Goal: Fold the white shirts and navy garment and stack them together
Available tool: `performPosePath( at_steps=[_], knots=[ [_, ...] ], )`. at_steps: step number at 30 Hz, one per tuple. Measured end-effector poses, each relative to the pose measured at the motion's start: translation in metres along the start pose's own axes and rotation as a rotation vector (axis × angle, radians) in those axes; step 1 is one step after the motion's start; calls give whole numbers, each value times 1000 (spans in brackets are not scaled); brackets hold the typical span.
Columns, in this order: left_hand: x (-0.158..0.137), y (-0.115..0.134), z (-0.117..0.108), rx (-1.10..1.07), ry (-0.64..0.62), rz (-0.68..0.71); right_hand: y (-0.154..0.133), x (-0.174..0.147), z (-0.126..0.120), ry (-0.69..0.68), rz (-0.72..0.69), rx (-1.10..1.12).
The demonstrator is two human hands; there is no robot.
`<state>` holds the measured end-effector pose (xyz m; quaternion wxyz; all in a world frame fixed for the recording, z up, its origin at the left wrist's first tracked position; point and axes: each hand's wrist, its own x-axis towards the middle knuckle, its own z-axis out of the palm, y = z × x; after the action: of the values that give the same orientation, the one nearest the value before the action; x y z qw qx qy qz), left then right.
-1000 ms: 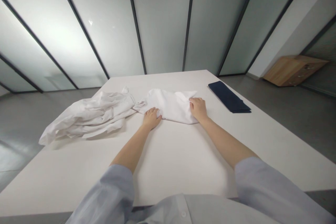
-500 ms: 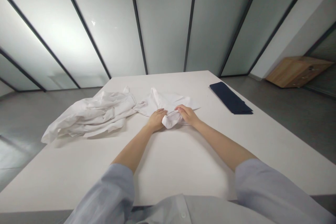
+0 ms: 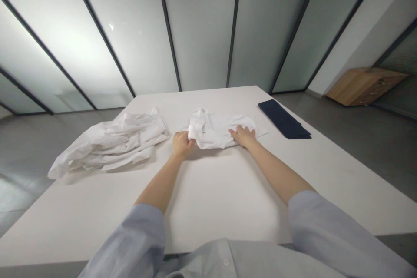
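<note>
In the head view, a small wooden cabinet point(image 3: 365, 87) stands on the floor beyond the table point(image 3: 228, 195). The folded white garment point(image 3: 213, 128) lies mid-table, between a crumpled white fabric heap point(image 3: 120, 143) and a folded navy cloth point(image 3: 283, 119). Both forearms reach forward: the left hand point(image 3: 183, 144) grips the garment's left edge — its fingers partly hidden — while the right hand point(image 3: 244, 136) rests palm down, fingers spread, on the right part.

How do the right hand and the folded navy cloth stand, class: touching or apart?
Apart: the head view shows a strip of white tabletop between the right hand and the folded navy cloth.
</note>
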<state>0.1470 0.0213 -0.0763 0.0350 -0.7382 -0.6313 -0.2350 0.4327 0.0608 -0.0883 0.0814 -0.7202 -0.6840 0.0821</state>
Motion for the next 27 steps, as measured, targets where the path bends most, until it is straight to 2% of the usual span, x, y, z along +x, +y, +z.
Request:
performPosePath(
  at_steps=[3,5,7,9,11,13,15,18,21,25,27],
  knots=[
    [3,-14,2,-82,110,-183,14,2,-8,130,119,-20],
    [5,-22,5,-164,129,-229,21,3,-11,194,146,-34],
    [6,-25,7,-219,104,-232,24,3,-12,206,150,-41],
    [6,-23,9,-199,26,-220,24,2,-9,179,136,-34],
    [5,-16,11,-110,-76,-149,23,1,-5,130,92,-24],
    [2,-6,13,-18,-142,-18,19,0,-3,66,12,-19],
    [-1,4,13,3,-145,100,14,-1,-1,-3,-103,-2],
    [-6,16,11,-64,-94,198,-1,-6,3,-74,-308,71],
    [-10,23,8,-71,-116,302,-23,-14,10,-148,-505,197],
    [-11,27,10,-44,-223,392,-45,-22,17,-257,-603,405],
    [-9,27,12,-46,-288,429,-44,-22,16,-210,-603,507]
  ],
)
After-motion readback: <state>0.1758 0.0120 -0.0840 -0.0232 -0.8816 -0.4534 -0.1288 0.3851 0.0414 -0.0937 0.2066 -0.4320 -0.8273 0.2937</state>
